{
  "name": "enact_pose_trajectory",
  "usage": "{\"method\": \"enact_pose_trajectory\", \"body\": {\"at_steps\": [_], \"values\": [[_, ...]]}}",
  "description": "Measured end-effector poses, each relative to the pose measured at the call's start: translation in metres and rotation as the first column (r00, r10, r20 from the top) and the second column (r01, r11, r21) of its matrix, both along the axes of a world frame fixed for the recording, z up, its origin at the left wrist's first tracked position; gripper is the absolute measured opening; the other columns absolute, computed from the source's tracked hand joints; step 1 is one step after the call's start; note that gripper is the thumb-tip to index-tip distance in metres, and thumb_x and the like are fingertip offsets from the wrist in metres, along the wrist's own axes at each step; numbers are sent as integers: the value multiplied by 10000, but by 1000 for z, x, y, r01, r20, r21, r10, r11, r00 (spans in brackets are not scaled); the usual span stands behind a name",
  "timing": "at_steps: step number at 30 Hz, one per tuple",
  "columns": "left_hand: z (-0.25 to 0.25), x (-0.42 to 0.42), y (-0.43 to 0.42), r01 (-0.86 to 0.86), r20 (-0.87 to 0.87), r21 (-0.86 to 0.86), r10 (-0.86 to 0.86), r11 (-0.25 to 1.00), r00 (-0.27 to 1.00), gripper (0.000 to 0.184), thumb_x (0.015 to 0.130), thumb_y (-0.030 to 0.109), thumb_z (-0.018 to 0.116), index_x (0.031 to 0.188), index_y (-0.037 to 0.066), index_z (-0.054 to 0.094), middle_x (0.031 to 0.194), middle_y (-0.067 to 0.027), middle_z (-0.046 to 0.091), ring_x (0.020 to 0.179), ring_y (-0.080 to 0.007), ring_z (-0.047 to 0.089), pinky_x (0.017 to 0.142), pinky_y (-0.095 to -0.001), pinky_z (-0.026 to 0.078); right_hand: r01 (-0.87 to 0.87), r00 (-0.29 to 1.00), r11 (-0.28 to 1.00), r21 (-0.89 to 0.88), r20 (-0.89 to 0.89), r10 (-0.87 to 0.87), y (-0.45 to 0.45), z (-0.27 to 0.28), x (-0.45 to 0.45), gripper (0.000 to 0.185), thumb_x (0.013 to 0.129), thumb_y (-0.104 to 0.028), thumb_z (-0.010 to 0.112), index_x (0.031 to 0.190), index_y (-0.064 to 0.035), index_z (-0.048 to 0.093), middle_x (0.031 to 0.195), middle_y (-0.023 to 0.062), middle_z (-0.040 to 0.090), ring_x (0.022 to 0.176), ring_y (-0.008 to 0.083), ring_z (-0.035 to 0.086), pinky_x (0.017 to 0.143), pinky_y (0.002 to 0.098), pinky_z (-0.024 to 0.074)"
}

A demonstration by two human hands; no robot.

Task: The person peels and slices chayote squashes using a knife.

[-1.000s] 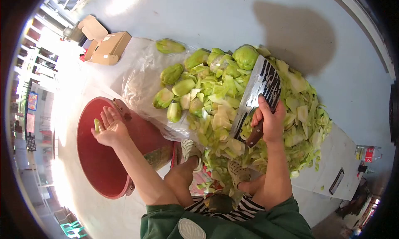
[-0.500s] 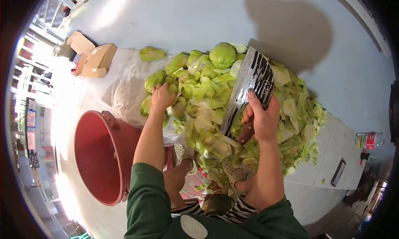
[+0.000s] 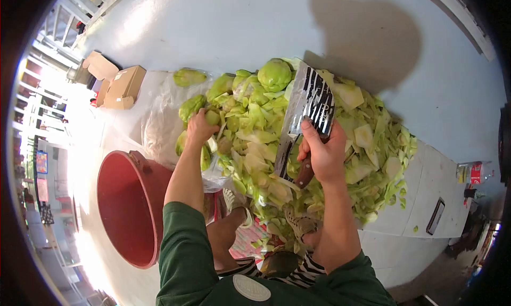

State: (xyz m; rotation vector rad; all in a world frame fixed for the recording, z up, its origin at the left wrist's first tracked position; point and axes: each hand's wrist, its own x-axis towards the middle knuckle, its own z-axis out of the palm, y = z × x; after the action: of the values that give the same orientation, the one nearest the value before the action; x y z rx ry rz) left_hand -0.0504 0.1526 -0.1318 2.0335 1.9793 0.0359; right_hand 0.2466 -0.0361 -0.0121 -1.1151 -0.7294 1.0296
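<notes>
My right hand (image 3: 326, 150) is wrapped round the brown wooden handle of a broad cleaver (image 3: 294, 110), thumb laid along the blade. The blade, streaked black and silver, tilts over a heap of pale green chayote slices (image 3: 258, 149). At the heap's left side, my left hand (image 3: 200, 129) has its fingers curled round a green chayote (image 3: 213, 118), partly hidden by the hand. Close by lies another whole chayote (image 3: 191, 108), touching or nearly touching my fingers. A large round chayote (image 3: 274, 75) sits at the back of the heap.
A red plastic bucket (image 3: 104, 199) lies tipped at the left, beside a clear plastic bag (image 3: 159, 130). Behind stands an open cardboard box (image 3: 124, 86). A phone (image 3: 435, 216) and a plastic bottle (image 3: 475, 173) are at the right. My feet in clogs are below the heap.
My left hand has closed round a chayote at the left edge, and the piece now shows between thumb and fingers. The cleaver and right hand have shifted slightly left in view.
</notes>
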Motion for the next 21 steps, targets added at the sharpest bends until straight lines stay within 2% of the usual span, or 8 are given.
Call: {"method": "enact_pose_trajectory", "body": {"at_steps": [5, 9, 11, 12, 13, 14, 18, 21], "values": [[-23, -8, -2, -129, 212, 283, 69, 950, 975, 751, 586, 263, 823, 1243, 17, 553, 1125, -221, 611, 1077, -401, 580, 927, -453, 485, -24, 999, 1000, 4, 40, 24, 0, 0, -6, 177, 939, -136, 630, 924, -12, 505, 650, 2, 525, 443, 81, 492, 395, 264, 442], [-48, -35, 21, -321, 374, 255, 213, 912, 903, 708, 628, 267, 817, 1228, -3, 555, 1019, -173, 638, 994, -379, 613, 894, -436, 498, -25, 999, 999, -22, 46, 26, 1, 0, -13, 151, 942, -145, 621, 937, -23, 533, 572, 0, 478, 433, 100, 486, 415, 271, 440], [-75, -53, 37, -498, 748, -53, 365, 866, 555, 620, 726, 280, 753, 1249, 22, 542, 1008, -137, 648, 940, -322, 634, 860, -434, 509, -52, 997, 999, -1, 55, 52, 2, -1, -14, 162, 943, -128, 620, 916, -13, 510, 654, -1, 526, 444, 76, 489, 394, 259, 430], [-70, -54, 35, -499, 748, -52, 365, 865, 554, 620, 726, 280, 753, 1249, 22, 542, 1008, -137, 648, 940, -322, 634, 860, -434, 509, -53, 997, 999, 0, 56, 53, 2, -2, -14, 162, 943, -128, 620, 916, -13, 510, 654, -1, 526, 444, 76, 489, 394, 259, 430], [-57, -55, 31, -361, 909, -321, 391, 876, 141, 590, 771, 317, 695, 1262, 36, 531, 1053, -142, 646, 950, -305, 631, 850, -438, 514, -58, 997, 998, 10, 56, 57, 2, -2, -14, 162, 944, -130, 619, 916, -12, 511, 654, -1, 528, 443, 76, 489, 395, 258, 428], [-44, -57, 25, -111, 848, -488, 440, 866, -294, 565, 815, 354, 638, 1276, 50, 521, 1097, -147, 644, 961, -287, 628, 840, -443, 519, -64, 997, 998, 20, 55, 62, 2, -2, -15, 163, 945, -132, 618, 917, -12, 511, 655, -1, 530, 442, 75, 489, 395, 257, 425], [32, -13, -39, 65, 657, -511, 438, 857, -614, 553, 898, 484, 466, 1245, 58, 524, 1153, -175, 589, 984, -325, 600, 789, -482, 539, -101, 993, 995, -8, 63, 102, 2, -1, -15, 173, 944, -141, 624, 903, -15, 514, 640, -6, 521, 439, 74, 492, 400, 253, 419], [35, -13, -51, 231, 642, -429, 475, 873, -602, 572, 911, 519, 465, 1243, 59, 534, 1151, -167, 577, 986, -328, 599, 784, -501, 537, -187, 979, 979, -84, 66, 192, -1, -3, -19, 204, 954, -181, 619, 881, -18, 519, 594, -2, 518, 431, 81, 496, 403, 260, 417]]}}
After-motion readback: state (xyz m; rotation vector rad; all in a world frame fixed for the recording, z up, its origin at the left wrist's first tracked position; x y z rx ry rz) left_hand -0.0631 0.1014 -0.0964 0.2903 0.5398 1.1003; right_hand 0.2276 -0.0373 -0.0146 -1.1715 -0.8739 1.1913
